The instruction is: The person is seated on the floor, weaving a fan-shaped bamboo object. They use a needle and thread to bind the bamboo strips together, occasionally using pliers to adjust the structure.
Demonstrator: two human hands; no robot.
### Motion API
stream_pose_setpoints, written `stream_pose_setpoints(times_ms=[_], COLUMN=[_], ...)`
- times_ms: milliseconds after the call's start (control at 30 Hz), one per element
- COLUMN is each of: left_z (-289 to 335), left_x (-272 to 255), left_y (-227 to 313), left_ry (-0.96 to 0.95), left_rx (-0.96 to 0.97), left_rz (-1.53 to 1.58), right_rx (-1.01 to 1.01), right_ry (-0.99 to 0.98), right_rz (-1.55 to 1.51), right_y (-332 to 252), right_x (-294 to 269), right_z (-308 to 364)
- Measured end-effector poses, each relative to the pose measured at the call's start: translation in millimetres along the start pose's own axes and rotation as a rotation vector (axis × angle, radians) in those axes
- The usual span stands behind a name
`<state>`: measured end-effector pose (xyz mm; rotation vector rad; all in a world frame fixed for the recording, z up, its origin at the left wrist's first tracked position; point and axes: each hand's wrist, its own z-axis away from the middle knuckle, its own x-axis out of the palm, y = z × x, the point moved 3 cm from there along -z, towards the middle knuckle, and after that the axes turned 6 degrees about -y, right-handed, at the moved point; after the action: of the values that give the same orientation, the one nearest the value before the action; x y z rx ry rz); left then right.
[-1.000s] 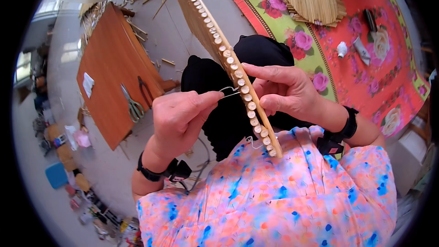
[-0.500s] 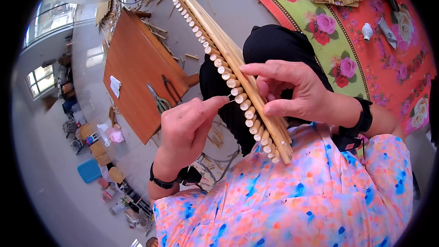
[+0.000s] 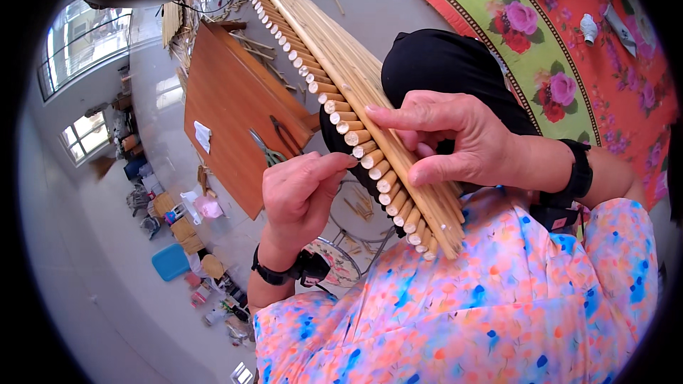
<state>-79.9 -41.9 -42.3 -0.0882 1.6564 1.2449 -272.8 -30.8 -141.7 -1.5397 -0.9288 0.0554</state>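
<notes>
A long tan panel of round wooden sticks (image 3: 334,50) slants across the black-clad lap (image 3: 437,64); the spread right hand (image 3: 459,131) touches it, the left hand (image 3: 302,188) pinches at its left edge, contents hidden

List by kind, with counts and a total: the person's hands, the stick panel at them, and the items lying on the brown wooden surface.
Hands (left hand, right hand): 2
Stick panel: 1
Scissors: 1
Dark tool, probably pliers: 1
White cloth or paper: 1
Total: 6
</notes>
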Motion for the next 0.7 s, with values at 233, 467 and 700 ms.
stream_pose_setpoints(times_ms=[233,467,700], left_z=[-2.7,-3.6,-4.1], left_x=[-1.5,2.0,1.4], left_y=[1.9,-1.5,-1.3], left_ry=[-0.012,0.014,0.005], left_rx=[0.004,0.045,0.044], left_rz=[0.001,0.022,0.020], right_rx=[-0.020,-0.041,-0.023], right_ry=[0.000,0.005,0.010], right_rz=[0.014,0.035,0.026], right_y=[0.0,1.2,1.3], right_x=[1.1,0.7,1.5], right_z=[-1.2,-1.8,-1.8])
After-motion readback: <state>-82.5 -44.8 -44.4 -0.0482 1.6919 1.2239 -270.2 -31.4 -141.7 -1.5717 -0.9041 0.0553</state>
